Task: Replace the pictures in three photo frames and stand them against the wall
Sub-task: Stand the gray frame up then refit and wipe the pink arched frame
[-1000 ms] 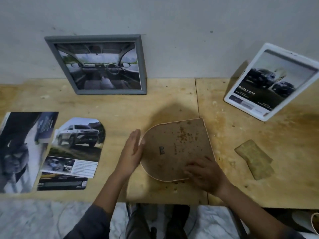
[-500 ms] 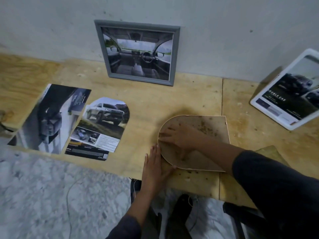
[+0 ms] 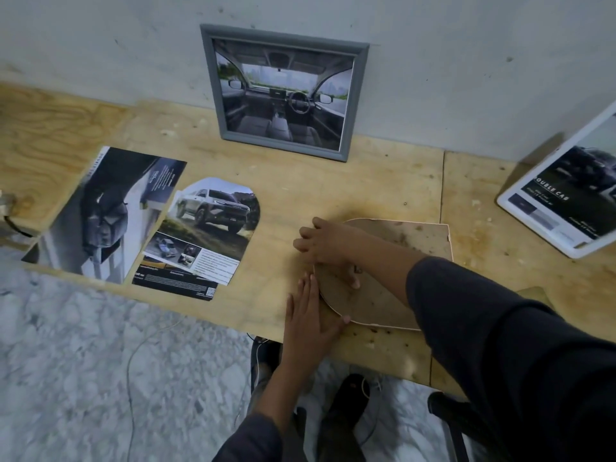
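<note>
the right hand's fingers [image 3: 306, 236] were bent over the rounded end of the arched frame [image 3: 410, 241], knuckles up and tips hidden under them, so whether they had hooked the rim or only pressed on it could not be told for sure; it looked like a hooking grip. the thumb lay further back on the brown backing. the right hand [image 3: 328, 243] had reached there across the body, sleeve covering the frame's near corner.

the left hand's fingers [image 3: 306, 288] were straight and pressed together, flat on the table [image 3: 366, 181] just beside the frame's curved lower edge, with the thumb touching that edge. the left hand [image 3: 310, 315] seemed to serve as a stop, so the frame would not slide while the other hand worked at it.

the arched frame lay face down near the table's front edge, well apart from the wall [image 3: 100, 45], probably so its back could be opened. an arch-cut car print [image 3: 213, 225] lay to its left, its shape suggesting it was meant for this frame, with a dark brochure [image 3: 103, 211] overlapped beside it.

against the wall leaned a grey frame [image 3: 283, 40] and, off to the right, a white frame [image 3: 506, 200], both showing car pictures, so this looked like the last of the three.
</note>
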Motion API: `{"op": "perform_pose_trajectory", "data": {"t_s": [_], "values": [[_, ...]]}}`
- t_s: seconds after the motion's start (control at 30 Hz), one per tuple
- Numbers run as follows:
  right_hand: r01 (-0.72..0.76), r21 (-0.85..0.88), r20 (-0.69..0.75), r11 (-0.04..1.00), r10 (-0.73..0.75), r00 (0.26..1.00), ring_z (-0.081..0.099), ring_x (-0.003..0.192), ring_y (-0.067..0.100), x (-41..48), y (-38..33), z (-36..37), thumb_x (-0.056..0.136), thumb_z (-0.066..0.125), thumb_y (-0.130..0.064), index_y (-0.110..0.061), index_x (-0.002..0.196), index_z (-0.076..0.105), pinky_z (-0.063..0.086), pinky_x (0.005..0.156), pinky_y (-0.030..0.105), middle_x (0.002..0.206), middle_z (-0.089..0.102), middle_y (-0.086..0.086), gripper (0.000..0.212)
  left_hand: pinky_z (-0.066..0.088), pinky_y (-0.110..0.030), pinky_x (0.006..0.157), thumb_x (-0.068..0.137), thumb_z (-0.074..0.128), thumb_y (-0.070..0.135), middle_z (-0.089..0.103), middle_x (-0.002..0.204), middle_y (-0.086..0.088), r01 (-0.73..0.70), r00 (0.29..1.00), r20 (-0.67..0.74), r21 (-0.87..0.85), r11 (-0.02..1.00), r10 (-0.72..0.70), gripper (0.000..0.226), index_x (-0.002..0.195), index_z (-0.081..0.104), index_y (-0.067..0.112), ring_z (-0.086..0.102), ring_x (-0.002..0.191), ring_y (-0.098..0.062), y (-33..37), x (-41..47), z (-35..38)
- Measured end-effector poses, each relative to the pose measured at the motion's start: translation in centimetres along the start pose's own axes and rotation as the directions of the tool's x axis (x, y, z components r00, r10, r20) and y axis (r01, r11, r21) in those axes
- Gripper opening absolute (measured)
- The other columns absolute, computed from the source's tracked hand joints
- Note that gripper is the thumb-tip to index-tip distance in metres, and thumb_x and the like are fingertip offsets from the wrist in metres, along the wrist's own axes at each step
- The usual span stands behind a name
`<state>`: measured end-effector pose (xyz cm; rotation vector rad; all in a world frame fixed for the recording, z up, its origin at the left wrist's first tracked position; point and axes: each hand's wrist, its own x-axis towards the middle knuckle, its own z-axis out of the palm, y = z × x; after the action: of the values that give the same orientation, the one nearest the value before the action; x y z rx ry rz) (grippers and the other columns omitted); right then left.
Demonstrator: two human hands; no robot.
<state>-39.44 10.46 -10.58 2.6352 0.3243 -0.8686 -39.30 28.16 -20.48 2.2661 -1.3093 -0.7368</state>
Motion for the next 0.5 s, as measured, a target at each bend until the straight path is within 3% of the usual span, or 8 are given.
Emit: {"op": "perform_pose_trajectory", "data": {"t_s": [0.1,0.17,0.23,0.3,0.37,0.43,0.5], "values": [[0.0,0.126,0.098,0.992,-0.012,0.995,0.034,0.123,0.025,0.8,0.5,-0.2,0.066,0.078,-0.039,-0.02,0.127,0.041,0.03,0.097,0.039,0.13,0.043,0.0,0.074,-0.015,-0.025,0.113,0.061,0.007,0.088,-0.005,0.157,0.006,-0.002,1.0,0.005,0.009,1.0,0.002,0.113,0.148,-0.003,0.017,-0.016,0.139,0.0,-0.1,0.0,0.0],[-0.079,0.32,0.176,0.944,0.022,0.984,0.038,0.118,0.028,1.2,0.9,-0.1,0.055,0.086,-0.034,-0.023,0.123,0.042,0.037,0.096,0.043,0.127,0.046,0.003,0.082,-0.016,-0.025,0.113,0.06,0.006,0.089,-0.01,0.154,0.011,-0.011,1.0,0.01,0.024,1.0,0.01,0.114,0.148,-0.004,0.017,-0.017,0.139,0.0,-0.1,0.0,-0.1],[-0.13,0.481,0.222,0.867,0.023,0.975,0.045,0.107,0.028,0.8,1.3,-0.6,0.062,0.081,-0.016,-0.017,0.114,0.046,0.044,0.084,0.039,0.121,0.048,0.007,0.063,-0.015,-0.025,0.113,0.057,0.003,0.091,-0.014,0.15,0.014,-0.014,1.0,0.007,0.026,1.0,0.013,0.118,0.148,-0.004,0.017,-0.018,0.138,-0.001,-0.2,0.1,0.0],[-0.119,0.499,0.198,0.858,0.021,0.98,0.044,0.094,0.025,0.2,1.7,-1.3,0.07,0.075,-0.009,-0.015,0.102,0.048,0.04,0.067,0.029,0.106,0.046,0.006,0.042,-0.013,-0.026,0.113,0.055,0.005,0.094,-0.013,0.15,0.013,-0.006,1.0,0.016,0.006,1.0,0.005,0.121,0.148,-0.003,0.018,-0.016,0.138,-0.001,-0.1,0.1,-0.1],[-0.141,0.472,0.168,0.87,0.068,0.983,0.044,0.095,0.023,-0.9,2.0,-2.3,0.078,0.068,-0.015,-0.019,0.104,0.055,0.043,0.075,0.032,0.106,0.049,0.002,0.029,-0.009,-0.029,0.115,0.059,0.019,0.089,-0.006,0.156,0.008,0.01,0.999,0.034,-0.024,1.0,-0.009,0.115,0.148,0.001,0.019,-0.011,0.141,-0.003,0.2,0.0,-0.4],[-0.189,0.55,0.071,0.813,0.181,0.981,0.045,0.09,0.02,-3.3,3.1,-3.3,0.08,0.059,-0.02,-0.027,0.093,0.058,0.043,0.087,0.036,0.098,0.054,-0.003,0.015,-0.004,-0.037,0.117,0.062,0.024,0.079,0.004,0.159,0.002,0.018,0.999,0.032,-0.062,0.998,-0.016,0.107,0.148,0.003,0.019,-0.004,0.145,-0.011,1.1,0.0,-1.0],[-0.265,0.675,-0.032,0.689,0.386,0.922,0.044,0.081,0.017,-8.0,4.8,-4.5,0.077,0.051,-0.026,-0.027,0.079,0.055,0.04,0.079,0.032,0.083,0.054,-0.006,0.005,0.0,-0.046,0.117,0.059,0.027,0.078,0.009,0.158,0.0,0.033,0.999,0.028,-0.111,0.993,-0.03,0.109,0.148,0.006,0.019,0.002,0.147,-0.018,2.0,0.1,-1.5]]}}
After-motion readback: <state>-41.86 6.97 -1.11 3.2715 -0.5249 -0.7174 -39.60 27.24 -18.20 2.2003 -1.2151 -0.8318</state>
